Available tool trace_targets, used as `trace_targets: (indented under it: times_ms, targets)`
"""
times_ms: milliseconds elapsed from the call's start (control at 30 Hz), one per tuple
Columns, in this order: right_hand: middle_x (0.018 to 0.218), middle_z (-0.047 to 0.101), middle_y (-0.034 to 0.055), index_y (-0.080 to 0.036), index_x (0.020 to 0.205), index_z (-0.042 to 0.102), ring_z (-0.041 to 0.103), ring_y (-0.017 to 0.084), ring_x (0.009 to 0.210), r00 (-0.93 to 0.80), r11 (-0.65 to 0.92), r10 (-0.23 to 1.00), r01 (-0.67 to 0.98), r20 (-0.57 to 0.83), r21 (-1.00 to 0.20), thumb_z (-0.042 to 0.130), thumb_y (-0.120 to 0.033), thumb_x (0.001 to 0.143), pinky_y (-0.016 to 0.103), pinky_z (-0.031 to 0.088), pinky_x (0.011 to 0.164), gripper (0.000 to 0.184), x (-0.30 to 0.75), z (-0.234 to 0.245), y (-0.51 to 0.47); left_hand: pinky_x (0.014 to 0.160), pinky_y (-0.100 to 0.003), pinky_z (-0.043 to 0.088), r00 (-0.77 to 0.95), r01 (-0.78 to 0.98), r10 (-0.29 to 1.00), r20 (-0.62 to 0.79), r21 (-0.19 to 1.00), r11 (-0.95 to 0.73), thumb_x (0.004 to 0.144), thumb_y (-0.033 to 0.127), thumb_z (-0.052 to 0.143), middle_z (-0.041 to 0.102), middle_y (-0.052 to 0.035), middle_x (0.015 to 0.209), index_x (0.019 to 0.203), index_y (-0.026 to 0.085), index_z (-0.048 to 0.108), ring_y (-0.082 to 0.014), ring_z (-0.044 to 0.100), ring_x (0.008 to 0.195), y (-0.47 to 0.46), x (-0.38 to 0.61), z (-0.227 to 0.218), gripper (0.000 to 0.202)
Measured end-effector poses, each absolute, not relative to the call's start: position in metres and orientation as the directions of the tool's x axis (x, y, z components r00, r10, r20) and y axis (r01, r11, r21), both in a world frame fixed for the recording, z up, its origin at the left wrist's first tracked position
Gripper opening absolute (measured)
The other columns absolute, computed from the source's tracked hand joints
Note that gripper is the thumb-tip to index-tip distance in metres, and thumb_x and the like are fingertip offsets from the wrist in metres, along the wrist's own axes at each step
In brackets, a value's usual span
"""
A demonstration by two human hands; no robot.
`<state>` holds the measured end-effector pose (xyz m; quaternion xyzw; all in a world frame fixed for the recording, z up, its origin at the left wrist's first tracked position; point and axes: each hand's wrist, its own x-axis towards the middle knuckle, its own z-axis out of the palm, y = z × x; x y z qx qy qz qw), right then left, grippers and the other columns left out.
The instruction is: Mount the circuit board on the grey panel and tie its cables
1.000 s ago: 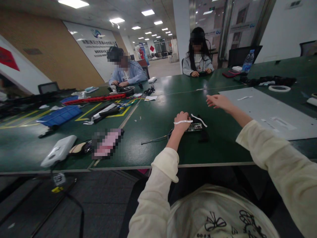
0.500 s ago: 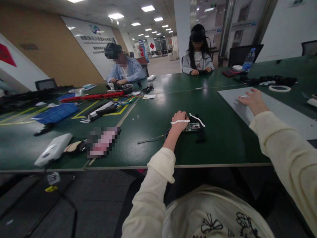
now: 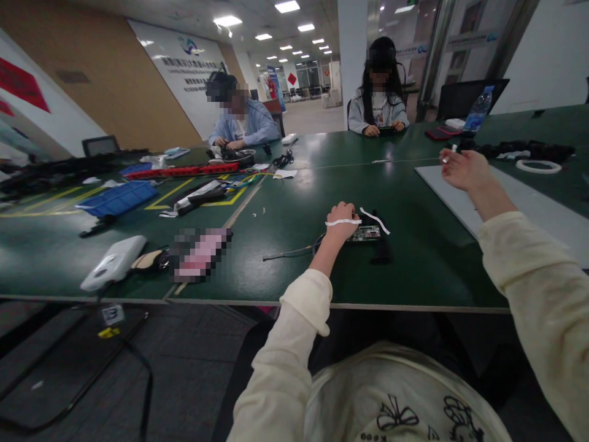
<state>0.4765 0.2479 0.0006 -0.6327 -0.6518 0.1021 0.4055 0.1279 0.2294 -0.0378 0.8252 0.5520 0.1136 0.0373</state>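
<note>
The left hand (image 3: pixel 341 218) is seen clenched into a fist, knuckles up, pressed against the left end of a small green circuit board (image 3: pixel 369 233). What sits inside the fist cannot be told. One thin white strip (image 3: pixel 343 222) is draped across the back of that hand. A second white strip (image 3: pixel 375 220) is laid slantwise just behind the board. A black strap (image 3: pixel 380 253) is tucked under the board's right end, and one thin grey cable (image 3: pixel 288 252) is trailed out to the left of the board across the dark green table (image 3: pixel 414 276).

Well to the right of the board and beyond it, the right hand (image 3: pixel 462 169) is held up off the surface with the fingers curled in. A small white scrap (image 3: pixel 445 159) is pinched at its fingertips. Under that hand a single flat grey sheet (image 3: pixel 534 205) is spread.

Counts are called. Two loose white strips at the board, one scrap in the right hand. One white tape ring (image 3: pixel 538 166) far right of the board. One blue plastic tray (image 3: pixel 120 197) and one white plastic casing (image 3: pixel 114 263) far to the left of the board. One clear water bottle (image 3: pixel 478 110) far behind it. Two seated co-workers are counted across the table, one in a blue top (image 3: pixel 243 126), one in a grey jacket (image 3: pixel 380 113).
</note>
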Motion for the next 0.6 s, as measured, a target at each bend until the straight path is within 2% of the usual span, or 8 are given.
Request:
trace_targets:
  times_ms: [100,167,200,233,300,367,467,600]
  targets:
    - [0.115,0.061,0.0243,-0.002,0.131,0.051,0.061,0.016,0.09,0.051,0.242,0.948,0.527,0.315,-0.814,0.014,-0.022,0.099,0.028,0.046,0.072,0.053,0.414,0.019,0.241,0.088,-0.038,0.049,0.363,0.904,0.918,0.16,0.178,-0.389,0.091,0.029,0.048,0.057,-0.0102,0.116,0.107,0.02,0.062,-0.0256,0.056,0.106,0.229,0.128,-0.038,0.023]
    - [0.103,0.067,0.0135,-0.013,0.12,0.06,0.062,0.014,0.081,-0.004,0.266,0.956,0.432,0.293,-0.862,0.035,-0.032,0.097,0.025,0.047,0.068,0.039,0.363,0.024,0.228,0.087,-0.038,0.049,0.363,0.905,0.915,0.175,0.17,-0.391,0.09,0.029,0.048,0.058,-0.0101,0.115,0.106,0.021,0.062,-0.0256,0.057,0.105,0.229,0.128,-0.039,0.023]
    - [0.097,0.068,0.0096,-0.017,0.115,0.063,0.062,0.014,0.076,-0.046,0.262,0.965,0.294,0.26,-0.919,0.045,-0.035,0.093,0.024,0.047,0.065,0.033,0.338,0.024,0.22,0.087,-0.038,0.049,0.359,0.906,0.914,0.188,0.164,-0.389,0.09,0.029,0.048,0.059,-0.0102,0.114,0.106,0.02,0.063,-0.0257,0.057,0.105,0.229,0.128,-0.039,0.024]
    - [0.091,0.068,0.0063,-0.02,0.111,0.064,0.061,0.013,0.073,-0.111,0.241,0.968,0.17,0.225,-0.955,0.053,-0.036,0.089,0.024,0.047,0.064,0.029,0.313,0.022,0.211,0.087,-0.039,0.05,0.358,0.907,0.912,0.201,0.158,-0.391,0.09,0.029,0.047,0.059,-0.0104,0.114,0.106,0.02,0.063,-0.0261,0.058,0.104,0.229,0.128,-0.04,0.024]
    - [0.077,0.065,0.0016,-0.022,0.105,0.066,0.059,0.012,0.066,-0.235,0.209,0.954,0.07,0.187,-0.975,0.06,-0.034,0.083,0.022,0.045,0.059,0.026,0.272,0.018,0.191,0.087,-0.04,0.05,0.364,0.906,0.911,0.195,0.154,-0.395,0.09,0.029,0.046,0.061,-0.0108,0.111,0.105,0.02,0.064,-0.0271,0.058,0.104,0.23,0.128,-0.041,0.025]
    - [0.068,0.062,-0.0009,-0.023,0.104,0.068,0.056,0.012,0.06,-0.312,0.227,0.931,0.095,0.188,-0.969,0.06,-0.031,0.081,0.023,0.044,0.058,0.025,0.243,0.012,0.176,0.087,-0.04,0.05,0.38,0.902,0.913,0.151,0.161,-0.402,0.089,0.029,0.048,0.064,-0.0104,0.105,0.102,0.019,0.065,-0.0276,0.059,0.103,0.233,0.129,-0.042,0.023]
    - [0.067,0.062,-0.0007,-0.023,0.108,0.069,0.056,0.013,0.056,-0.363,0.307,0.912,0.293,0.192,-0.906,0.055,-0.028,0.083,0.027,0.046,0.06,0.029,0.224,0.002,0.163,0.089,-0.038,0.049,0.41,0.889,0.905,0.11,0.175,-0.424,0.087,0.024,0.052,0.065,-0.0092,0.099,0.095,0.019,0.067,-0.0261,0.06,0.101,0.239,0.13,-0.043,0.017]
    - [0.082,0.067,0.005,-0.025,0.127,0.062,0.064,0.02,0.07,-0.307,0.414,0.91,0.656,0.278,-0.632,0.052,-0.029,0.087,0.034,0.048,0.072,0.041,0.22,-0.006,0.156,0.096,-0.036,0.046,0.419,0.874,0.895,0.15,0.202,-0.443,0.086,0.018,0.054,0.061,-0.0096,0.108,0.096,0.02,0.065,-0.0235,0.057,0.106,0.244,0.131,-0.044,0.015]
